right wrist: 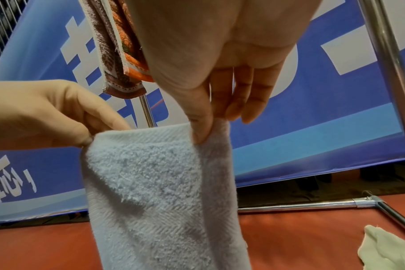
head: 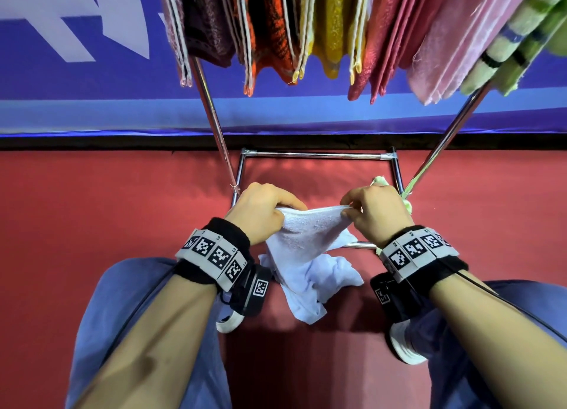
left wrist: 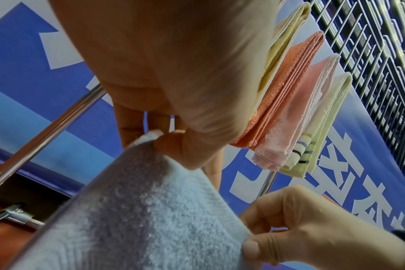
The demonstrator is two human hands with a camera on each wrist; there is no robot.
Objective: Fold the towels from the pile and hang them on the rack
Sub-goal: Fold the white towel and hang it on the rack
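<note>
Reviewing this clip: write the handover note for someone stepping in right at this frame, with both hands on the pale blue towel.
Left hand: pinching one top corner of the pale blue towel.
Right hand: pinching the other top corner; the top edge is stretched between the hands and the rest hangs down, bunched at the bottom.
Rack: straight ahead, already carrying a row of folded towels.
Done: those towels are hung.
Left: fold the blue towel and hang it. A pale green towel lies on the red floor by the rack base, seemingly still to do.
</note>
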